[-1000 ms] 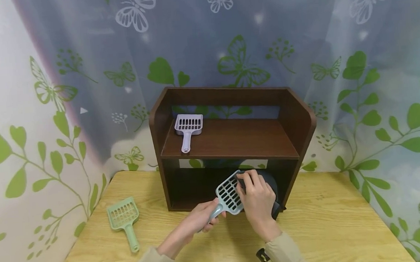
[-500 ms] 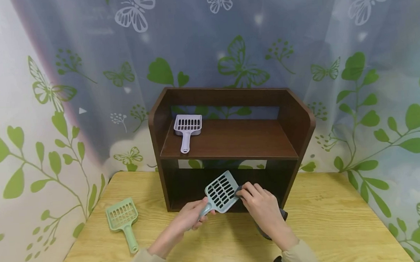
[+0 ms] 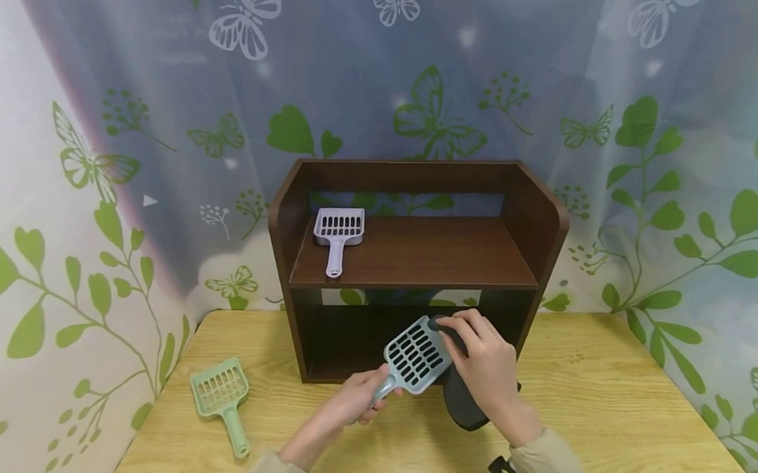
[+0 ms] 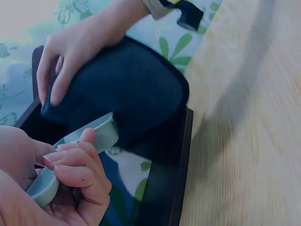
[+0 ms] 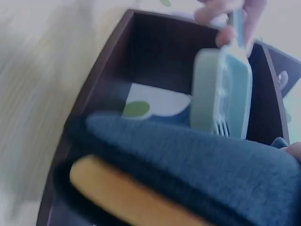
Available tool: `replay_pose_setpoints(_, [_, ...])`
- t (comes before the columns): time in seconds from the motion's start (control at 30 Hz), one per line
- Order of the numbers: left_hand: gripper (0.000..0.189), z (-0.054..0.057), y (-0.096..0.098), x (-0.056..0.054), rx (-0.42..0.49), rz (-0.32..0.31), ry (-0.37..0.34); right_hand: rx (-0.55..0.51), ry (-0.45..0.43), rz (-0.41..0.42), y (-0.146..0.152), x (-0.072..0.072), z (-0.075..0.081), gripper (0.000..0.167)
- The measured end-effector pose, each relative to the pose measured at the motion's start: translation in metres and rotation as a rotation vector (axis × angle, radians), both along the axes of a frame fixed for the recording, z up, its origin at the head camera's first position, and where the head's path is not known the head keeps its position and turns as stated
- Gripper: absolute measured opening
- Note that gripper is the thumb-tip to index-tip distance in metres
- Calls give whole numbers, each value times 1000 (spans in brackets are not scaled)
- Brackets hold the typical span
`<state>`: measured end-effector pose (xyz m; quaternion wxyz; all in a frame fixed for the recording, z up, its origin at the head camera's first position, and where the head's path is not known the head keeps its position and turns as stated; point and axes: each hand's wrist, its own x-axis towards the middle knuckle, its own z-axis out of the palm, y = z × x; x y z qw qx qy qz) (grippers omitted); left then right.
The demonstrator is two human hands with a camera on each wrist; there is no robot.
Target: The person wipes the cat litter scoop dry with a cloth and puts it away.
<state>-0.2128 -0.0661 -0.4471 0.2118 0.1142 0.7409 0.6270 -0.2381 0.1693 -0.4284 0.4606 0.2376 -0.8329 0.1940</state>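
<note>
Slotted light-blue scoop (image 3: pixel 419 355), probably light, stiff plastic, is before the shelf unit's (image 3: pixel 419 252) lower opening; your left hand (image 3: pixel 358 397) grips its handle (image 3: pixel 383 388), the sound hold. Your right hand (image 3: pixel 484 360) pinches a soft-looking dark item (image 3: pixel 464 405); contact with the scoop is unclear. Mind the shelf edge; room opens over the table (image 3: pixel 617 395).

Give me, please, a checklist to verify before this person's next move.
1. Left grip holds the handle of the pale blue, slotted, plastic-looking scoop: ok.
2. Right grip holds the dark, soft-looking fabric piece: ok.
3. Fabric piece touches that scoop: cannot tell; they overlap in the head view.
4. One grip free for another thing: not ok; both hold something.
5. Lavender, slotted, plastic-looking scoop lies wholly on the upper board of the dark brown shelf unit: ok.
</note>
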Motion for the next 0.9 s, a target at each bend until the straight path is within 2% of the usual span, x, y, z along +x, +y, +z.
replay_pose_setpoints(0.17, [50, 4, 9, 2, 34, -37, -9, 42, -30, -2, -14, -1, -9, 26])
replay_pose_setpoints(0.33, [50, 7, 12, 3, 54, -31, -13, 62, -33, -25, -23, -2, -15, 25])
replay_pose_setpoints(0.43, [51, 10, 12, 3, 48, -27, -9, 53, -23, -11, -28, -3, -16, 25])
replay_pose_setpoints(0.57, [54, 13, 12, 1, 27, -20, 8, 44, -56, 73, -34, -2, -16, 24])
replay_pose_setpoints(0.7, [55, 12, 9, -1, 2, 3, 22, 81, -125, 178, -35, 2, -14, 24])
replay_pose_setpoints(0.9, [52, 11, 2, -5, 2, 61, 29, 203, -180, 226, -27, 6, -13, 18])
